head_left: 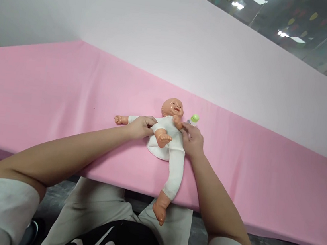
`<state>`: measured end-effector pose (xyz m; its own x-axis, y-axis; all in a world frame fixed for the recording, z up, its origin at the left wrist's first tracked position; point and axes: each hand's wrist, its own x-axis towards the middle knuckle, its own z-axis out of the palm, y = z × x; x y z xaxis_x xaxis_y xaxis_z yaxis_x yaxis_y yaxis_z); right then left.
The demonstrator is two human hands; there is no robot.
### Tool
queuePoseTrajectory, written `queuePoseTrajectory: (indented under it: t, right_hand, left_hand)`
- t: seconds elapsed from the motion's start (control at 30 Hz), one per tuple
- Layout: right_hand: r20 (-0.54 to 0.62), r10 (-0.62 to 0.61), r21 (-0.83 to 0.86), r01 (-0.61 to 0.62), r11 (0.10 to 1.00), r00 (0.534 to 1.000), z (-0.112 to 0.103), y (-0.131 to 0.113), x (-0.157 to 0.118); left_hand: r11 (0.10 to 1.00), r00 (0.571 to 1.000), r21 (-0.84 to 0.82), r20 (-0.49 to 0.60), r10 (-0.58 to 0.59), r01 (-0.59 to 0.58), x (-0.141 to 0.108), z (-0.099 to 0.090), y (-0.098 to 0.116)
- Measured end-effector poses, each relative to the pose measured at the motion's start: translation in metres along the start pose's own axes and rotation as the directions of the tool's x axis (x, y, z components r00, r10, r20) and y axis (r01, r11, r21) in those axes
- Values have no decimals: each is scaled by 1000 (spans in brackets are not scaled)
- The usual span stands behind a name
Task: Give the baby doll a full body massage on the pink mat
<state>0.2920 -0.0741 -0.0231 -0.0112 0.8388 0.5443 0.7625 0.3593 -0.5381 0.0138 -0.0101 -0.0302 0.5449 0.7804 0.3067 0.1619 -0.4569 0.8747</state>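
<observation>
A baby doll (174,168) with a white cloth body lies on its back on the pink cover, its head away from me. One of its legs is bent up, the foot raised over the belly; the other hangs past the table's front edge. My left hand (142,128) is closed on the doll by the raised leg, the fingertips partly hidden. On the doll's other side, my right hand (193,139) grips it near its bent arm. A small bottle with a green cap (194,117) is just beyond my right fingers. Something white and flat (156,150) shows under the doll's bottom.
The pink-covered table (49,95) stretches to both sides. Behind it rises a plain white wall or panel (151,28), with glass (284,26) above reflecting lights. My legs (92,205) are below the table's front edge.
</observation>
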Motion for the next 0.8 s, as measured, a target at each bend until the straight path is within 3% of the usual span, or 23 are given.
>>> queuePoseTrajectory:
  t: [0.1, 0.2, 0.3, 0.37, 0.5, 0.67, 0.8]
  right_hand:
    - [129, -155, -64, 164, 984, 979, 4, -3, 3]
    - [141, -157, -78, 170, 982, 977, 5, -2, 5]
    - [32, 38, -75, -35, 997, 999, 4, 5, 4]
    - [-83, 196, 4, -197, 980, 977, 1, 14, 3]
    - [-222, 370, 212, -326, 921, 902, -14, 38, 4]
    - [-223, 556, 299, -486, 821, 801, -38, 72, 3]
    - [-206, 702, 183, -678, 712, 681, -48, 94, 3]
  left_hand:
    - [1000, 1000, 4, 2, -4, 4, 1, 1, -2]
    - [1000, 1000, 25, -12, 2, -2, 0, 1, 0]
    - [997, 998, 56, -42, 55, -53, -4, 0, 6]
    - [994, 994, 39, -27, 105, -104, -8, 1, 12]
    - [977, 972, -89, 118, 206, -196, -17, 4, 26]
    - [955, 909, -162, 304, 287, -248, -30, 11, 43]
    - [939, 851, -166, 398, 343, -301, -36, 17, 49]
